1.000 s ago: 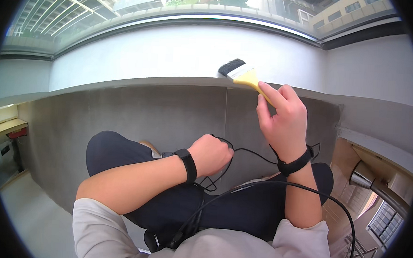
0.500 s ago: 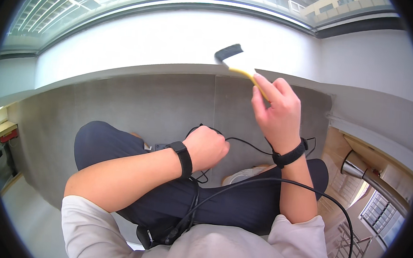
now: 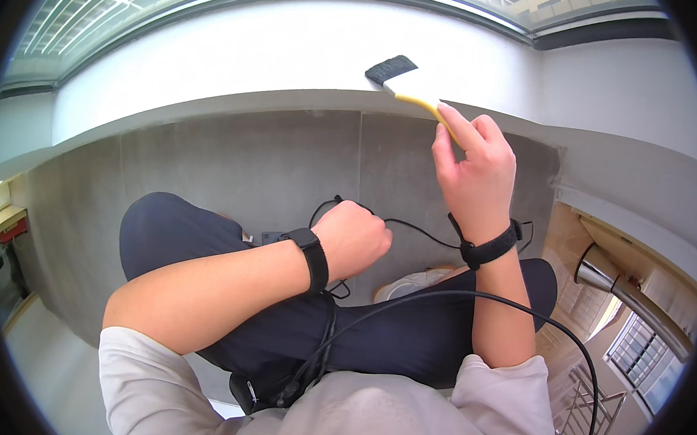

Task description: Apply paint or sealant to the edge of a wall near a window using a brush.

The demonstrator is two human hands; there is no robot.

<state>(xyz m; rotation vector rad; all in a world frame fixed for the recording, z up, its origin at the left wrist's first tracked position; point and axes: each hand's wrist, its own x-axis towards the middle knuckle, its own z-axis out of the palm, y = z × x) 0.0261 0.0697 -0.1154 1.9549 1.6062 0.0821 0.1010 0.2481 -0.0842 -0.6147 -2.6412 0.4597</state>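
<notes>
a flat brush (image 3: 419, 103) is held at the far right of centre by the right hand (image 3: 481, 173), its yellow handle clamped between thumb and fingers. the black bristles (image 3: 392, 70) are pointed to the far left and held over the white sill (image 3: 239, 50); whether the two are touching cannot be told. the left hand (image 3: 352, 232) is held nearer, its fingers curled together; whether anything is enclosed cannot be told. a thin black cable (image 3: 420, 231) is seen on its right, over the grey floor (image 3: 234, 152). a black pouch-like item (image 3: 242, 391) is worn at the near left, its inside hidden.
</notes>
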